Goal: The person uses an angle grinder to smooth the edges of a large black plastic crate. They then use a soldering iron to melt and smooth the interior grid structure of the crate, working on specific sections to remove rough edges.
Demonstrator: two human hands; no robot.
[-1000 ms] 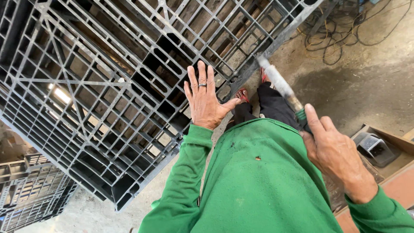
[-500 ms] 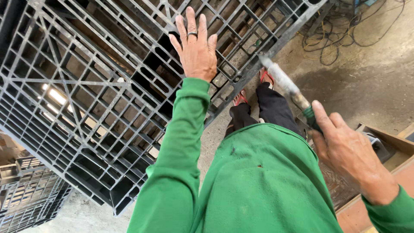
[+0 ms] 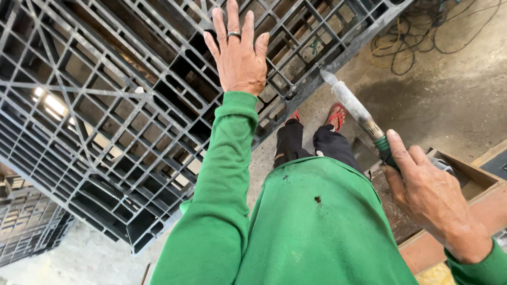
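Looking down: green shirt (image 3: 317,232) closest, with a small dark spot on the front. Green sleeve (image 3: 222,190) running up on the left. Right hand (image 3: 428,195) low on the right side, clenched around the green grip of a heat tool (image 3: 355,108). Thumb lying along the top of the grip. Long grey metal pipe sticking out from the grip, dirty and dull, pointing up and left. Tip of the pipe just beside the lower edge of the pallet, close to touching; hard to tell.

Under the right hand, a brown wooden box (image 3: 465,174) with an open top.

Further out, black trousers (image 3: 311,145) and red sandals (image 3: 336,116) on the grey concrete floor (image 3: 465,95).

Left hand (image 3: 238,50) stretched up, released and flat, fingers spread, a ring on one finger. Palm pressed against the black plastic pallet (image 3: 105,132). Big pallet standing up on its edge and leaning, filling the left and top of the view. Made of many thin bars crossing into square holes, dusty and scuffed, light showing through some holes.

Far left and low, more stacked pallets (image 3: 26,232). Far top right, a messy pile of yellow and black cables (image 3: 406,42) on the floor.
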